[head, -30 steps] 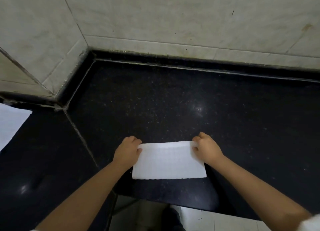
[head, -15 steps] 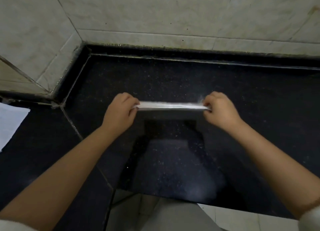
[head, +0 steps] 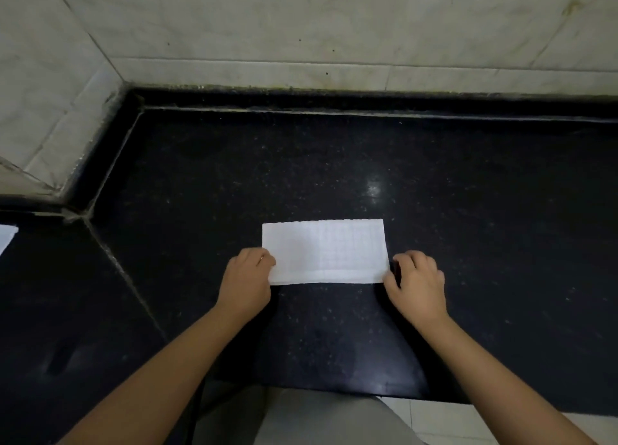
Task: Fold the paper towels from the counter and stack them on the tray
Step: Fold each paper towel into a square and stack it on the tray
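Glossy speckled black stone counter (head: pixel 334 163); matt white embossed paper towel (head: pixel 326 250); pale marbled wall tiles (head: pixel 267 20).

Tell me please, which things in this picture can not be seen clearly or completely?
- Tray: not in the head view at all, so the stack cannot be checked.
- White sheet at the left edge: cut off by the frame, so its shape is unknown.
- Fingertips of the left hand and right hand at the paper towel: curled under, so each grip is unclear.
- Number of folded layers: too thin to count.

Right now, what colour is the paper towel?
White, with a faint embossed grid, seen in the head view: paper towel.
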A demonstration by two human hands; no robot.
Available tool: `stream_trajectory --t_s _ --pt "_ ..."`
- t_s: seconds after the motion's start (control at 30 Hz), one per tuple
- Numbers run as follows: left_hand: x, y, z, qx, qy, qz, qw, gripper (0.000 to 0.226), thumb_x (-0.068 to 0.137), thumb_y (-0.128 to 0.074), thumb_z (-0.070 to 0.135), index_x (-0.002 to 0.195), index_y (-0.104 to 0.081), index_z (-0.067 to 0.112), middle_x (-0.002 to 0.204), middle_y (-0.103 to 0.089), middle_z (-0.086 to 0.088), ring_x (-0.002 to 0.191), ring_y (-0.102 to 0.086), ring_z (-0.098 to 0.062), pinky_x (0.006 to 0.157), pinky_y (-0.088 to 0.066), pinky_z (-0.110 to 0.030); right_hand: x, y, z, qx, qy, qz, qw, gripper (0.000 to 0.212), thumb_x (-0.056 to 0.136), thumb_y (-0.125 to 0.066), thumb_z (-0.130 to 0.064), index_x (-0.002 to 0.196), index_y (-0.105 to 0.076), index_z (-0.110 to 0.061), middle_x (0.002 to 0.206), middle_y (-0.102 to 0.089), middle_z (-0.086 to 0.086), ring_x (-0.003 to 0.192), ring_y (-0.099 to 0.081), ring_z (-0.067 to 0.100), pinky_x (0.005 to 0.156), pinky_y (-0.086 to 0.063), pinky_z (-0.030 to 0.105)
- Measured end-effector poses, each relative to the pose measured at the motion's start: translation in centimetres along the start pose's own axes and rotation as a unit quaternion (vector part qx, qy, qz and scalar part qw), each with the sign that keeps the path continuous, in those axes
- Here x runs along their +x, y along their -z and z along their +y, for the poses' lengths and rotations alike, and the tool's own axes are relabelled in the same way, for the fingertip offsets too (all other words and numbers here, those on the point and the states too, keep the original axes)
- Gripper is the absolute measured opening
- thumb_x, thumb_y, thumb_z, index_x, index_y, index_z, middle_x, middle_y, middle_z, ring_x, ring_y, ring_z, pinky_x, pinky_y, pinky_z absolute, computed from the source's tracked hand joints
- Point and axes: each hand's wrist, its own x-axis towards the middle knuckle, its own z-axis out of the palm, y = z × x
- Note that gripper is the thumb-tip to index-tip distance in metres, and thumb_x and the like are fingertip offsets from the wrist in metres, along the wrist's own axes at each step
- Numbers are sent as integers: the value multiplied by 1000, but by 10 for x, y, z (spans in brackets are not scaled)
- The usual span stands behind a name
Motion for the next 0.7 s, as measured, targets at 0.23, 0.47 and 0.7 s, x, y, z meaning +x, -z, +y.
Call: stream_trajectory --t_s 0.23,0.47,0.7 --pt "54 -19 60 -3 63 -146 987 53 99 -30 27 147 -15 10 158 -6 -6 146 -1 -21 119 -3 -36 9 -5 -20 -47 -150 -47 986 38 90 -47 -35 106 -57 -2 117 -55 17 111 -48 32 92 -39 40" --pt "54 -35 60 25 70 -157 985 58 98 -24 30 149 1 15 158 7 -4 146 10 -19 118 8 -38 9 -7 -36 -60 -190 -52 979 31 93 -43 -28 106 -57 -4 116 -58 13 108 -52 28 90 -40 36" --pt "54 -8 35 0 54 -130 990 55 99 -25 29 149 -7 13 158 1 -4 146 7 -19 119 2 -38 15 12 -58 77 -143 -9 987 12 87 -50 -10 77 -48 -3 78 -57 13 68 -51 23 56 -39 30"
